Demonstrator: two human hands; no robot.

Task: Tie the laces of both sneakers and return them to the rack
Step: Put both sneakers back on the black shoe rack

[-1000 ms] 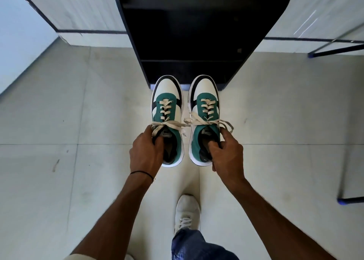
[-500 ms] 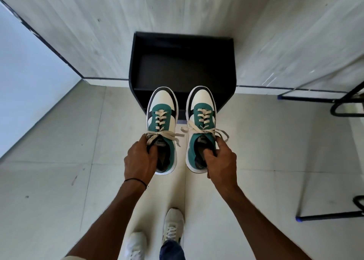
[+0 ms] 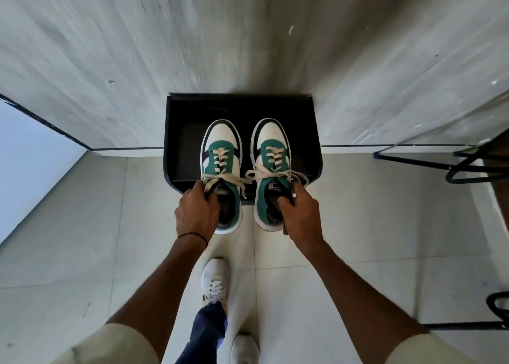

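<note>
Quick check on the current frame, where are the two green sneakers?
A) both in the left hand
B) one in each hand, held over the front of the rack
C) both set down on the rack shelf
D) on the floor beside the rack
B: the left hand grips the left sneaker at its heel opening and the right hand grips the right sneaker likewise, both with laces tied, toes over the black rack.

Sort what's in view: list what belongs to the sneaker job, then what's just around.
Belongs to the job:
- left sneaker, laces tied, held by the left hand
- right sneaker, laces tied, held by the right hand
- black rack against the wall

Just around:
- black metal frame at right
- white shoes on the person's feet
- wristband
</note>
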